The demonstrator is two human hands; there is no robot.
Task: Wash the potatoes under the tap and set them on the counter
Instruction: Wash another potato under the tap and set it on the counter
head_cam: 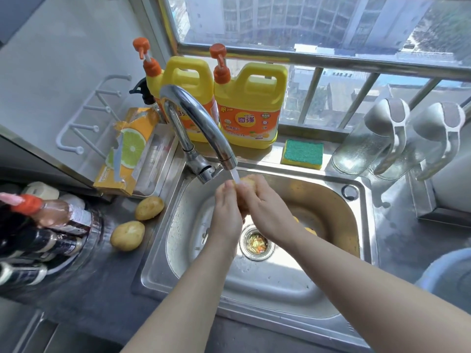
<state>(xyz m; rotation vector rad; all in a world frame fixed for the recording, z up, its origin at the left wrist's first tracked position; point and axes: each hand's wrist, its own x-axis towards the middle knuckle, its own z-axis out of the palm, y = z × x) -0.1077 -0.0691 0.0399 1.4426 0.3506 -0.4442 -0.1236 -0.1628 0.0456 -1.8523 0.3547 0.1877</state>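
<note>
Water runs from the chrome tap onto a yellow potato that I hold over the steel sink. My left hand and my right hand both wrap around it, hiding most of it. Two potatoes lie on the dark counter left of the sink, one nearer the tap and one closer to me. Behind my right wrist, bits of more potatoes show in the sink basin.
Two yellow detergent jugs and a green-yellow sponge sit on the sill behind the tap. An orange box lies at left, dark bottles at far left, glass bottles at right, a pale basin at lower right. Food scraps fill the drain strainer.
</note>
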